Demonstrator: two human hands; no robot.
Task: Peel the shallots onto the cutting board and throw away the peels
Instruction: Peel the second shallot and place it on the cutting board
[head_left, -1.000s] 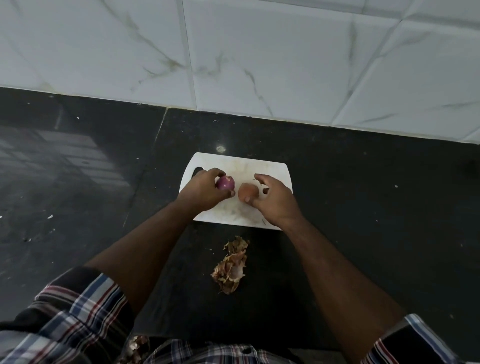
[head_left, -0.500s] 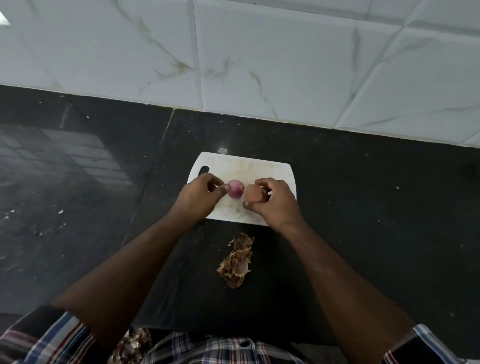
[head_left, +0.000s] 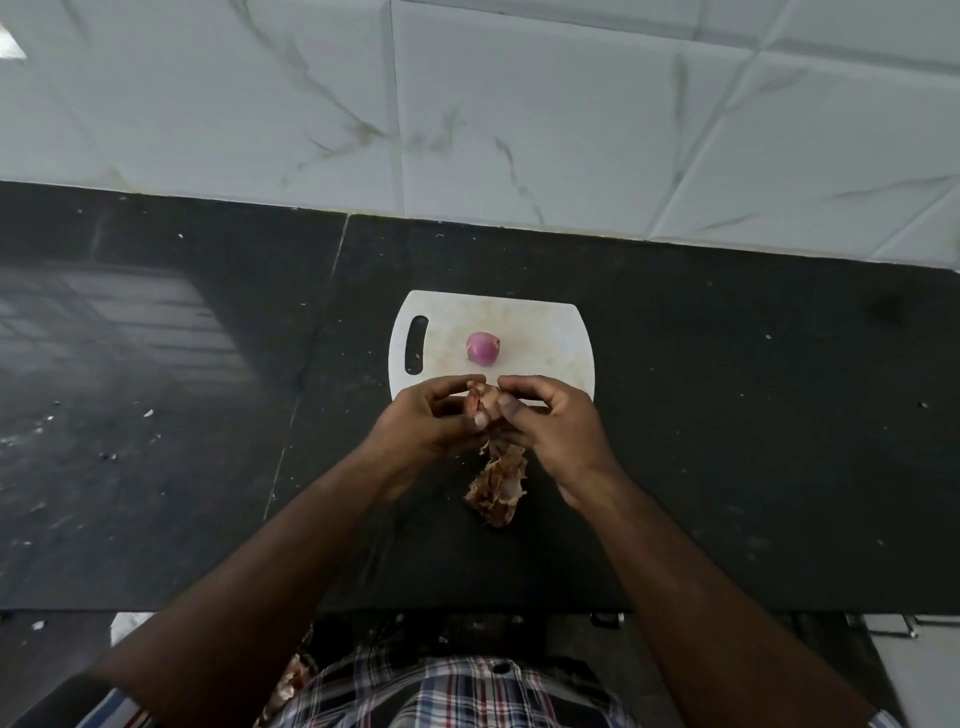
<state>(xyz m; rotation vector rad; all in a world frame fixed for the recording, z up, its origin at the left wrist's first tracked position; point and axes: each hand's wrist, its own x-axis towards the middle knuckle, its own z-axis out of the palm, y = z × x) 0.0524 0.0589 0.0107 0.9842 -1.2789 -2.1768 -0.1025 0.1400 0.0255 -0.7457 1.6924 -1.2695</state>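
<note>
A peeled purple shallot (head_left: 483, 347) lies alone on the white cutting board (head_left: 550, 338). Just over the board's near edge, my left hand (head_left: 434, 421) and my right hand (head_left: 553, 423) meet around an unpeeled brown shallot (head_left: 480, 402). Fingers and thumbs of both hands pinch it and its loose skin. A heap of dry brown peels (head_left: 496, 486) lies on the black counter directly below my hands.
The black stone counter (head_left: 727, 415) runs left to right, with a white marble-tiled wall (head_left: 519, 114) behind it. Small crumbs dot the counter's left part. More peel scraps (head_left: 291, 680) show below the counter's near edge, beside my plaid shirt.
My left hand let go of the purple shallot, which now rests on the board. Both hands drew back toward me and now hold the brown shallot together.
</note>
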